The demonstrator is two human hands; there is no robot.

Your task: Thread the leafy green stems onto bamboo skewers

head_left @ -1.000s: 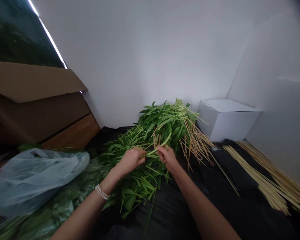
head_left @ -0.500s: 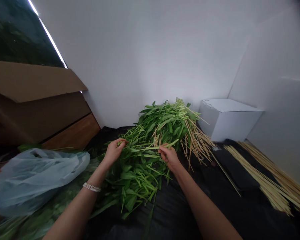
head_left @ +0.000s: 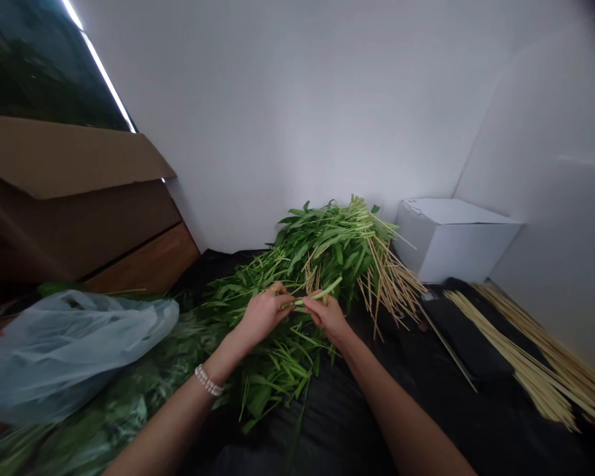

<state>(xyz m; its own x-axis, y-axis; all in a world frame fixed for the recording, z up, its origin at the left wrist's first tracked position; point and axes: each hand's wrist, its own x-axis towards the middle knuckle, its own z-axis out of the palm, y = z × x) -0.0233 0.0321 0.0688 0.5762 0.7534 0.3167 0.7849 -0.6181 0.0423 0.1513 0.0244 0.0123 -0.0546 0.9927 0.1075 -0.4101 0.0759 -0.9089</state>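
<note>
My right hand (head_left: 327, 316) pinches a pale green leafy-vegetable stem (head_left: 333, 287), whose cut end points up to the right. Close beside it, my left hand (head_left: 264, 312) has its thumb and fingers closed on the same greens, left of the right fingertips. Beneath both hands spreads a pile of loose leafy greens (head_left: 272, 370). Behind them lies a heap of bundled greens (head_left: 322, 231), stems toward the right. Thin wooden sticks (head_left: 389, 281) fan out from that heap.
A whitish plastic bag (head_left: 79, 350) and bagged greens (head_left: 109, 410) lie on the left, below a cardboard box (head_left: 74, 158). At right are a white box (head_left: 456, 238), a dark flat case (head_left: 469, 337) and long pale sticks (head_left: 520, 363). Black sheeting (head_left: 357, 423) covers the surface.
My left hand has moved right, from the left side of the pile to beside my right hand. My right hand has shifted slightly left and down, still holding the stem.
</note>
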